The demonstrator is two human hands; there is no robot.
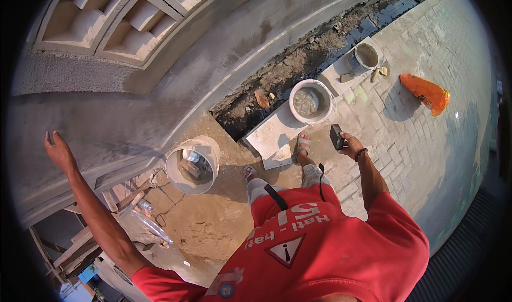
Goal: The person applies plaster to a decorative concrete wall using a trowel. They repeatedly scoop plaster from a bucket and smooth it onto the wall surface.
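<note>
My left hand (pixel 60 151) is stretched out to the left over the smooth grey rendered wall (pixel 128 113). Its fingers are apart and nothing is in them; whether they touch the wall I cannot tell. A small dark rectangular block (pixel 336 136) with a flat face is gripped in my right hand (pixel 351 146), above the paving and away from the wall. A white bucket (pixel 316 84) holding a grey wet mix stands just beyond the right hand. Nearer the wall, a large whitish bucket (pixel 212 145) is tipped toward me, with tools or pieces inside.
A muddy open drain (pixel 288 59) runs along the wall's foot, partly bridged by pale slabs (pixel 274 129). Farther off stand a smaller bucket (pixel 366 57) and an orange sack (pixel 425 93). Sand (pixel 208 222) lies by my feet, timber (pixel 80 248) at lower left.
</note>
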